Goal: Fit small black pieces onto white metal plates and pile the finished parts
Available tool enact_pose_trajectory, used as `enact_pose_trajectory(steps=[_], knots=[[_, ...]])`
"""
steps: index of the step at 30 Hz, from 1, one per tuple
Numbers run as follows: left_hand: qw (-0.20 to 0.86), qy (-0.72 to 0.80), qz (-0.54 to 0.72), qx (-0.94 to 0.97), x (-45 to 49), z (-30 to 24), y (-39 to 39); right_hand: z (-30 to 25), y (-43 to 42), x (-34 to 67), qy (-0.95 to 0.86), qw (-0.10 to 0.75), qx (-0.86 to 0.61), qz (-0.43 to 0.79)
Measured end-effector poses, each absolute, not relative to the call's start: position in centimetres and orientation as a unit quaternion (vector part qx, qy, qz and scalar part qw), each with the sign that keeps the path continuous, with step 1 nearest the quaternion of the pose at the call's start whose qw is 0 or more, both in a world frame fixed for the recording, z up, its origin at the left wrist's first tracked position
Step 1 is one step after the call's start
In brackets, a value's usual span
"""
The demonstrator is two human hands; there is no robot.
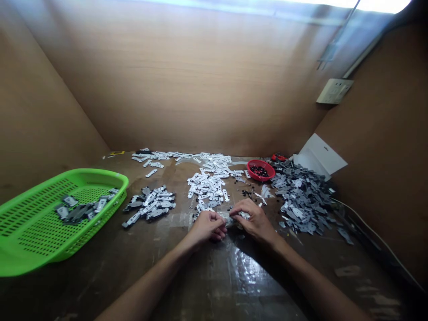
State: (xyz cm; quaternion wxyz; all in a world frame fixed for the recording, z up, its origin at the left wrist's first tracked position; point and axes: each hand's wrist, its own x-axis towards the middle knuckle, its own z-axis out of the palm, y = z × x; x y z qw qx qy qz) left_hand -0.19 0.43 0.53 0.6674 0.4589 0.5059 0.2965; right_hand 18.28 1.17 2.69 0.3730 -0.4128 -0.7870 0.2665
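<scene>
My left hand [207, 226] and my right hand [254, 219] meet at the middle of the dark table, fingers curled. Between them they pinch a small grey and white part [231, 220], mostly hidden by the fingers. Just beyond the hands lies a spread of small white flat pieces [209, 185]. A few tiny black bits [247, 193] lie near my right hand.
A green slotted basket [40, 223] at the left holds several grey parts. A pile of grey-white parts [150, 205] lies beside it. A red bowl [261, 170] of black bits and a heap of dark grey parts [301, 196] sit at the right. Brown walls enclose the table.
</scene>
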Motion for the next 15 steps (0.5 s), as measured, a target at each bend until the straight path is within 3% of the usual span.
enact_pose_trajectory(steps=[15], knots=[[0.668, 0.502, 0.316, 0.449, -0.44, 0.22, 0.46, 2.18, 0.69, 17.98, -0.848, 0.337, -0.364, 0.189]])
